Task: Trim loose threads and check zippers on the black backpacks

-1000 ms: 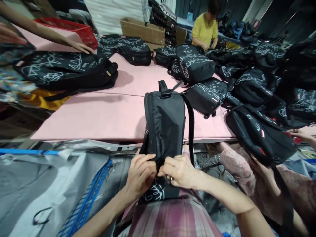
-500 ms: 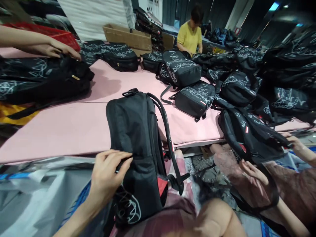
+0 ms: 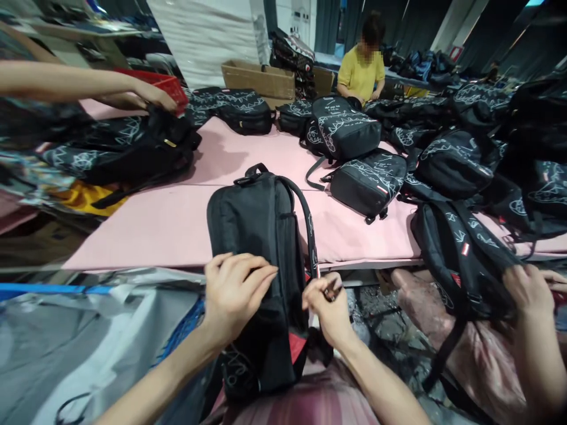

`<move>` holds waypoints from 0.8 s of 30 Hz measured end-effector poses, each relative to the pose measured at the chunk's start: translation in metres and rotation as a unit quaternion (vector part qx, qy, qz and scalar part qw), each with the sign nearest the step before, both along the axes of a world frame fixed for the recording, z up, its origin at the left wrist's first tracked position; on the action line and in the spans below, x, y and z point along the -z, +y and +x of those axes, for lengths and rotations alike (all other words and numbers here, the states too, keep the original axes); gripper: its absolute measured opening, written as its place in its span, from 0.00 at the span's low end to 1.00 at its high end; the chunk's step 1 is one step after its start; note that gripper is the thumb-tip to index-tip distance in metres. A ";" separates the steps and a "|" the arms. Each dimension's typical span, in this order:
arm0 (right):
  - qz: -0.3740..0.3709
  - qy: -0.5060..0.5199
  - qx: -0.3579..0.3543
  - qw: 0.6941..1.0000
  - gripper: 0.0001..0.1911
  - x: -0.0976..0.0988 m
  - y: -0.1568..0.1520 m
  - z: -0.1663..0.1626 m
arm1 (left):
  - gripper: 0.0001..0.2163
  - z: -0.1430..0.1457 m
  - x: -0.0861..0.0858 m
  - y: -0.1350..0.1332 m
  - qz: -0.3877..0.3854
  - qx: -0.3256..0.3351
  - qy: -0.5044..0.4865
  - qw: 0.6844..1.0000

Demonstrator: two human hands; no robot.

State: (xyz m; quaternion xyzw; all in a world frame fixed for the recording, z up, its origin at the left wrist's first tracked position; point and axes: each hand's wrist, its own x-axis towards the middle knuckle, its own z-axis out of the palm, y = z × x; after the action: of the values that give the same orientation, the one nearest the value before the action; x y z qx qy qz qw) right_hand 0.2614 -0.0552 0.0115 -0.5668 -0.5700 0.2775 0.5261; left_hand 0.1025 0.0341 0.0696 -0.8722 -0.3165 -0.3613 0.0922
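Observation:
A black backpack [image 3: 248, 218] with white scribble print near its lower end and a red side patch lies across my lap and the table edge. My left hand [image 3: 239, 289] rests on its front panel, fingers bent and thumb drawn to the fingertips at the fabric; what lies between the tips is hidden. Beside the pack's right side, near the shoulder strap [image 3: 308, 218], is my right hand [image 3: 330, 310]. Its fingers are curled round a small dark object [image 3: 332, 289], too blurred to name.
The pink-covered table [image 3: 163, 218] carries several black backpacks [image 3: 367, 180] at right and back. At left another person's hands [image 3: 153, 97] touch a backpack [image 3: 119, 147]; at right a co-worker's hand [image 3: 529, 289] handles another pack [image 3: 456, 254]. A yellow-shirted person [image 3: 361, 74] stands behind.
My right hand has come up from low in the view to the backpack's right side. My left hand has moved up along the front panel. The camera has turned slightly left.

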 end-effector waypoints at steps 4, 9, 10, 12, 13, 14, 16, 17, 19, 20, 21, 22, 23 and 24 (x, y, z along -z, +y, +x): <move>-0.085 0.054 0.084 0.991 0.15 0.015 0.011 0.010 | 0.07 0.020 -0.018 0.007 0.032 0.061 0.147 0.987; -0.074 -0.119 0.112 0.984 0.18 0.024 -0.002 0.018 | 0.07 0.043 -0.025 0.021 0.003 0.110 0.326 0.939; -0.068 -0.140 0.106 0.982 0.17 0.025 -0.003 0.019 | 0.07 0.046 -0.024 0.024 -0.012 0.120 0.342 0.932; -0.055 -0.163 0.094 0.981 0.12 0.029 -0.003 0.019 | 0.07 0.052 -0.021 0.026 -0.031 0.127 0.365 0.922; -0.045 -0.166 0.090 0.981 0.11 0.031 -0.001 0.019 | 0.07 0.054 -0.020 0.027 -0.034 0.125 0.375 0.918; -0.035 -0.163 0.086 0.982 0.10 0.034 0.001 0.019 | 0.07 0.056 -0.019 0.028 -0.033 0.124 0.384 0.914; -0.011 -0.149 0.078 0.986 0.09 0.037 0.007 0.019 | 0.07 0.056 -0.018 0.030 -0.031 0.128 0.391 0.911; 0.001 -0.144 0.077 0.987 0.09 0.038 0.010 0.018 | 0.06 0.055 -0.018 0.031 -0.033 0.131 0.389 0.911; 0.022 -0.140 0.080 0.987 0.08 0.039 0.015 0.016 | 0.06 0.051 -0.018 0.033 -0.036 0.134 0.380 0.914; 0.030 -0.140 0.081 0.986 0.08 0.038 0.017 0.014 | 0.06 0.049 -0.018 0.034 -0.038 0.133 0.376 0.916; 0.035 -0.140 0.082 0.986 0.08 0.037 0.019 0.012 | 0.06 0.047 -0.018 0.034 -0.040 0.131 0.372 0.918; 0.037 -0.139 0.080 0.986 0.08 0.036 0.021 0.010 | 0.06 0.045 -0.018 0.035 -0.041 0.131 0.369 0.919; 0.038 -0.136 0.077 0.987 0.08 0.035 0.023 0.009 | 0.06 0.044 -0.018 0.035 -0.042 0.133 0.367 0.920; 0.038 -0.133 0.072 0.988 0.07 0.034 0.025 0.007 | 0.05 0.043 -0.018 0.035 -0.041 0.134 0.365 0.920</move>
State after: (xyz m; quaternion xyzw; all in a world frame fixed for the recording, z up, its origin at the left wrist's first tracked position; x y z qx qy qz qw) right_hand 0.2688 -0.0300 -0.0227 -0.6180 -0.6028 0.1388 0.4852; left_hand 0.1453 0.0687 0.0872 -0.9809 -0.1557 -0.0137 0.1157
